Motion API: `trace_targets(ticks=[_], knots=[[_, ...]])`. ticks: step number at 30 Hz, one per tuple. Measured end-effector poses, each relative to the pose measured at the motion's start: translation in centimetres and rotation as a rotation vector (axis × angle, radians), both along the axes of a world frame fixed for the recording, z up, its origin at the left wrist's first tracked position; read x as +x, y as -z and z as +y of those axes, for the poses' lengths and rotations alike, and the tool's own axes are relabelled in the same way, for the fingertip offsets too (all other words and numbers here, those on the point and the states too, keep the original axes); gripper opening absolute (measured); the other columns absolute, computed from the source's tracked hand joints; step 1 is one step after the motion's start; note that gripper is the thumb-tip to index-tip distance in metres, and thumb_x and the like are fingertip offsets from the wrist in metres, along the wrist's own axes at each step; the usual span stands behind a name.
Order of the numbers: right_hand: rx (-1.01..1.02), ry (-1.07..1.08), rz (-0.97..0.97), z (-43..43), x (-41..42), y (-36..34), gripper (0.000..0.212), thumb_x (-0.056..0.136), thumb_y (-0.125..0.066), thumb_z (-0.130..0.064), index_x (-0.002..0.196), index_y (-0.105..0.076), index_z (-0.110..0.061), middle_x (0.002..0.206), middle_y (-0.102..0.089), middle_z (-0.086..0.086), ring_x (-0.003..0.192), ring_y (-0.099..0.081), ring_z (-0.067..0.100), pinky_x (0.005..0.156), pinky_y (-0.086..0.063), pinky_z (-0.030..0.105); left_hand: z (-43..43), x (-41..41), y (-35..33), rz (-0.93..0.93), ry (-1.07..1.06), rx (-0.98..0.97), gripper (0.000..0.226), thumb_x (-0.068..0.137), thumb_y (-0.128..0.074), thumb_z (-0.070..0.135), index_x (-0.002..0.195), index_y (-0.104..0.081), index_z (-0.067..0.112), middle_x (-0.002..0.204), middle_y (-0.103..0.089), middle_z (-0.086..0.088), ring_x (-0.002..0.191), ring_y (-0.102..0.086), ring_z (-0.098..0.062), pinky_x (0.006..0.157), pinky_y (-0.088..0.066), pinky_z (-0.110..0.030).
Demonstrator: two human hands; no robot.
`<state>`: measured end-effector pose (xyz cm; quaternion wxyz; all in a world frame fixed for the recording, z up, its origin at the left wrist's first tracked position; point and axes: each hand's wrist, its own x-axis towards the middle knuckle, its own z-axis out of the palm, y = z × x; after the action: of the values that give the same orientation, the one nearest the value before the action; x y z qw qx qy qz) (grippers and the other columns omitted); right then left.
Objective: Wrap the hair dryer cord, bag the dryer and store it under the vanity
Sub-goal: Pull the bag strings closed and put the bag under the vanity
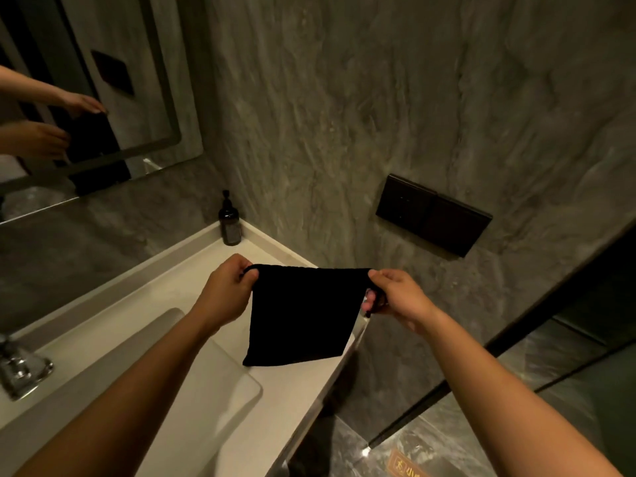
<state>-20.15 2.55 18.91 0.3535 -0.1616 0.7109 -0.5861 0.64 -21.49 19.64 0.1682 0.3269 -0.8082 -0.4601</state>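
Note:
A black drawstring bag (301, 316) hangs flat above the right end of the white vanity counter (192, 270). My left hand (227, 290) pinches the bag's top left corner at its cord loop. My right hand (389, 297) grips the top right corner, with the drawstring looped around its fingers. The bag's mouth is stretched tight between both hands. No hair dryer or power cord shows in this view.
A dark pump bottle (230, 220) stands in the counter's back corner. The sink basin (192, 366) lies below my left arm, with a chrome faucet (20, 366) at the far left. A dark switch panel (433, 215) is on the marble wall. A mirror (86, 98) reflects my hands.

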Motion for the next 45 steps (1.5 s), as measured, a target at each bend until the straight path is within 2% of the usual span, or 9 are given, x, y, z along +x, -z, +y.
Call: trace_targets(ticks=[4, 9, 14, 20, 26, 31, 36, 40, 45], knots=[[0.069, -0.072, 0.064, 1.1, 0.6, -0.7, 0.028, 0.103, -0.051, -0.031, 0.085, -0.054, -0.010, 0.053, -0.034, -0.004, 0.040, -0.032, 0.011, 0.045, -0.039, 0.028, 0.1, 1.1, 0.2, 0.052, 0.031, 0.057, 0.013, 0.102, -0.052, 0.022, 0.092, -0.059, 0.017, 0.085, -0.071, -0.004, 0.067, -0.059, -0.013, 0.061, -0.043, -0.032], [0.233, -0.234, 0.300, 3.4, 0.2, -1.3, 0.047, 0.096, -0.058, -0.046, 0.091, -0.066, 0.000, 0.055, -0.036, -0.003, 0.043, -0.032, 0.010, 0.042, -0.026, 0.028, -0.5, 3.9, 0.6, -0.003, 0.130, 0.006, 0.023, 0.097, -0.064, 0.030, 0.082, -0.071, 0.015, 0.055, -0.060, 0.005, 0.045, -0.047, -0.003, 0.052, -0.036, -0.028], [0.233, -0.271, 0.379, 5.7, -0.3, -1.9, 0.027, 0.099, -0.058, -0.030, 0.086, -0.068, -0.008, 0.056, -0.042, 0.000, 0.050, -0.040, 0.016, 0.038, -0.033, 0.020, -1.9, 6.4, 1.1, -0.025, 0.189, 0.001, 0.039, 0.098, -0.060, 0.037, 0.069, -0.070, 0.012, 0.057, -0.044, 0.000, 0.051, -0.036, -0.011, 0.056, -0.031, -0.031], [0.036, 0.042, 0.243, 7.5, -1.7, -0.5, 0.026, 0.099, -0.059, -0.017, 0.080, -0.067, -0.001, 0.056, -0.045, 0.004, 0.053, -0.041, 0.018, 0.054, -0.035, 0.032, -3.2, 7.3, 0.8, 0.119, 0.173, 0.203, 0.045, 0.087, -0.057, 0.052, 0.064, -0.056, 0.014, 0.060, -0.031, -0.003, 0.056, -0.028, -0.017, 0.057, -0.026, -0.033], [-0.079, 0.539, 0.098, 9.4, -1.9, 0.9, 0.032, 0.099, -0.057, -0.010, 0.066, -0.060, -0.010, 0.044, -0.050, -0.004, 0.047, -0.045, 0.014, 0.054, -0.041, 0.027, -4.7, 8.0, 1.4, 0.273, -0.003, 0.245, 0.040, 0.104, -0.050, 0.022, 0.066, -0.051, 0.012, 0.061, -0.033, -0.006, 0.056, -0.030, -0.017, 0.058, -0.029, -0.033], [-0.094, 0.735, 0.116, 8.6, -1.8, 1.9, 0.035, 0.096, -0.059, -0.013, 0.061, -0.060, -0.013, 0.050, -0.052, 0.000, 0.054, -0.046, 0.018, 0.059, -0.039, 0.031, -5.4, 7.3, 2.1, 0.341, -0.207, 0.322, 0.037, 0.104, -0.047, 0.022, 0.068, -0.050, 0.013, 0.061, -0.035, -0.004, 0.057, -0.032, -0.018, 0.058, -0.031, -0.033], [-0.042, 0.499, 0.292, 6.2, -0.1, 0.3, 0.028, 0.099, -0.058, -0.021, 0.083, -0.068, 0.000, 0.062, -0.051, 0.008, 0.056, -0.047, 0.018, 0.056, -0.039, 0.034, -3.4, 5.3, 1.7, 0.345, -0.130, 0.326, 0.034, 0.105, -0.045, 0.027, 0.075, -0.054, 0.013, 0.065, -0.043, -0.007, 0.059, -0.040, -0.020, 0.058, -0.034, -0.031], [0.025, 0.301, 0.407, 3.3, 1.9, 0.3, 0.024, 0.099, -0.060, -0.020, 0.085, -0.070, -0.003, 0.070, -0.065, 0.009, 0.059, -0.059, 0.011, 0.057, -0.045, 0.021, -0.6, 3.0, 3.4, 0.269, -0.058, 0.342, 0.036, 0.107, -0.043, 0.031, 0.079, -0.058, 0.013, 0.077, -0.060, -0.009, 0.070, -0.055, -0.023, 0.063, -0.044, -0.034], [0.172, 0.185, 0.249, -0.6, 6.1, 3.6, 0.024, 0.100, -0.055, -0.019, 0.077, -0.061, -0.016, 0.076, -0.065, 0.008, 0.051, -0.064, 0.016, 0.042, -0.041, 0.023, 5.5, 0.3, 6.2, 0.110, 0.080, 0.357, 0.023, 0.105, -0.046, 0.033, 0.099, -0.051, 0.011, 0.092, -0.056, -0.004, 0.084, -0.053, -0.019, 0.071, -0.044, -0.032]])
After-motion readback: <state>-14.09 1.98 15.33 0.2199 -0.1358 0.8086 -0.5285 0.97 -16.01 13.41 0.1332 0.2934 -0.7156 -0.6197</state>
